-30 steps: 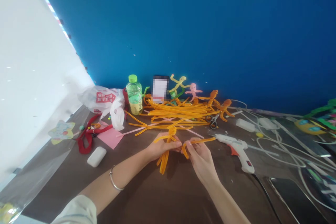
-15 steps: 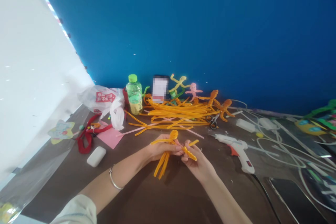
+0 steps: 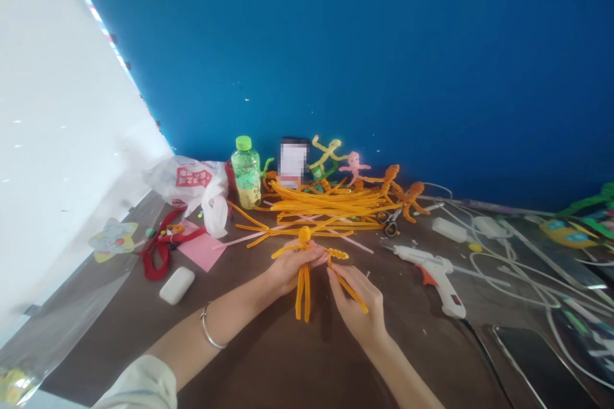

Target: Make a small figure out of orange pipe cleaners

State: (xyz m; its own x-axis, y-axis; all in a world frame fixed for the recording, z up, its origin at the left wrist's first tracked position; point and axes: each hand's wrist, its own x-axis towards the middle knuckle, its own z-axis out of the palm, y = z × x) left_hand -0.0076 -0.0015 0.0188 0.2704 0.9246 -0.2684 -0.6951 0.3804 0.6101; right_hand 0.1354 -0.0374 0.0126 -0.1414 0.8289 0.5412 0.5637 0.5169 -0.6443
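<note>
My left hand (image 3: 291,267) is closed around the body of an orange pipe-cleaner figure (image 3: 304,236). Its rounded head sticks up above the fingers, a short strand points left, and straight strands hang below the hand. Coiled pipe cleaner (image 3: 338,254) juts out to the right of my fingertips. My right hand (image 3: 357,300) pinches an orange pipe-cleaner strand (image 3: 352,294), whose tail slants down across the fingers. Both sets of fingertips are close together; exactly where the strand joins the figure is hidden. Behind them lies a pile of orange pipe cleaners (image 3: 326,204).
Scissors (image 3: 390,222) and finished pipe-cleaner figures (image 3: 354,167) are by the pile. A glue gun (image 3: 441,271), white cables (image 3: 508,255) and a phone (image 3: 540,361) lie on the right. Leftward are a bottle (image 3: 247,176), plastic bag (image 3: 192,179), pink paper (image 3: 204,252) and white case (image 3: 177,285).
The figure has tipped more upright and shifted slightly left. My right hand has turned, and its strand now slants downward while the coiled piece points to the right.
</note>
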